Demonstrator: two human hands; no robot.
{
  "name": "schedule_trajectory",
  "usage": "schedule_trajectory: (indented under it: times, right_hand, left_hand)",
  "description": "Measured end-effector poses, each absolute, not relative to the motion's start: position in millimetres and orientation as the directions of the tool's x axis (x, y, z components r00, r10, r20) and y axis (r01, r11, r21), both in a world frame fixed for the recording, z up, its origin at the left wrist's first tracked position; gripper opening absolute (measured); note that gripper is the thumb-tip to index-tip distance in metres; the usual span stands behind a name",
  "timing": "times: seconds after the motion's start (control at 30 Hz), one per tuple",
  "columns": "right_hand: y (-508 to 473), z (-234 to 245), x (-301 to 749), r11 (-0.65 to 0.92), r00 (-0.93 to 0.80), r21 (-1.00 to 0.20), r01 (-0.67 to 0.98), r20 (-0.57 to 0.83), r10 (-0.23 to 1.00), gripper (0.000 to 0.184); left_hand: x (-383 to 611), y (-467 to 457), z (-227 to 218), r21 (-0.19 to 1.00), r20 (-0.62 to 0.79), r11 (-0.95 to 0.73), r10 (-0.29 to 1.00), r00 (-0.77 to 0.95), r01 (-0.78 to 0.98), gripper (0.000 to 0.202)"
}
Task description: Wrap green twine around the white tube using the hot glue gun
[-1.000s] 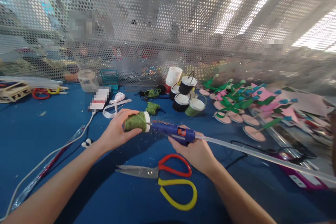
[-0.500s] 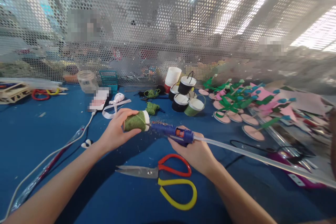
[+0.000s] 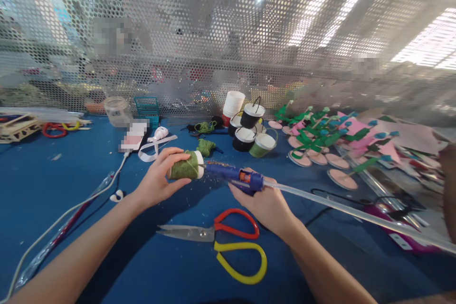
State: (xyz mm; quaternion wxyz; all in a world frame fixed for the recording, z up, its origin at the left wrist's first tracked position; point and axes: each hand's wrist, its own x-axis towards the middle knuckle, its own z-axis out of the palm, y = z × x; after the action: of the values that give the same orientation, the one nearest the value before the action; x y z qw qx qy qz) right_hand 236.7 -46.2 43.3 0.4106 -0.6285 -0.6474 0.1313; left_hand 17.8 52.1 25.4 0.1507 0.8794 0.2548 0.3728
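Note:
My left hand point(image 3: 158, 178) is closed around a paper cup point(image 3: 185, 166) wound with green yarn, held on its side with the white rim facing right. In my right hand point(image 3: 269, 204) is a blue glue gun point(image 3: 233, 175), its nozzle at the cup's rim; whether they touch I cannot tell. A long clear glue stick point(image 3: 342, 209) runs out of the gun's back to the right. Below both hands lie large scissors point(image 3: 213, 235) with one red and one yellow handle, blades pointing left.
Yarn-wrapped cups with handles point(image 3: 245, 138) and stacked white cups point(image 3: 233, 104) stand behind. Green yarn point(image 3: 205, 147) lies nearby. Pink discs with green stems point(image 3: 320, 142) crowd the right, near a purple power strip point(image 3: 399, 232). At left are a phone point(image 3: 133, 137), cable and jar point(image 3: 117, 111).
The cup has turned slightly in my left hand, and its yarn shows at a different angle. The glue gun stays almost in place at the rim.

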Motion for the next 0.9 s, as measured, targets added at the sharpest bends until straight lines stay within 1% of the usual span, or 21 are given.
schedule_trajectory:
  times: [0.23,0.37,0.53,0.77,0.9]
  right_hand:
    - [-42.8,43.3,236.9,0.197,0.144,-0.673,0.713,0.416,0.898,0.015]
    - [-41.3,41.6,239.8,0.199,0.128,-0.656,0.728,0.415,0.901,0.017]
    - [-41.0,42.3,240.8,0.203,0.116,-0.649,0.733,0.414,0.903,0.018]
    - [-44.0,46.4,239.4,0.205,0.117,-0.636,0.744,0.426,0.897,0.016]
    - [-42.8,48.1,240.7,0.214,0.101,-0.613,0.761,0.437,0.894,0.017]
  left_hand:
    - [17.1,50.7,24.4,0.392,0.591,-0.868,0.491,0.64,0.304,0.038]
    - [17.1,50.6,23.4,0.368,0.59,-0.882,0.465,0.659,0.293,0.038]
    - [16.8,51.6,22.2,0.311,0.602,-0.91,0.412,0.684,0.274,0.038]
    - [15.7,52.6,21.1,0.315,0.603,-0.905,0.423,0.677,0.285,0.038]
    - [15.1,52.3,20.3,0.294,0.592,-0.919,0.39,0.706,0.261,0.039]
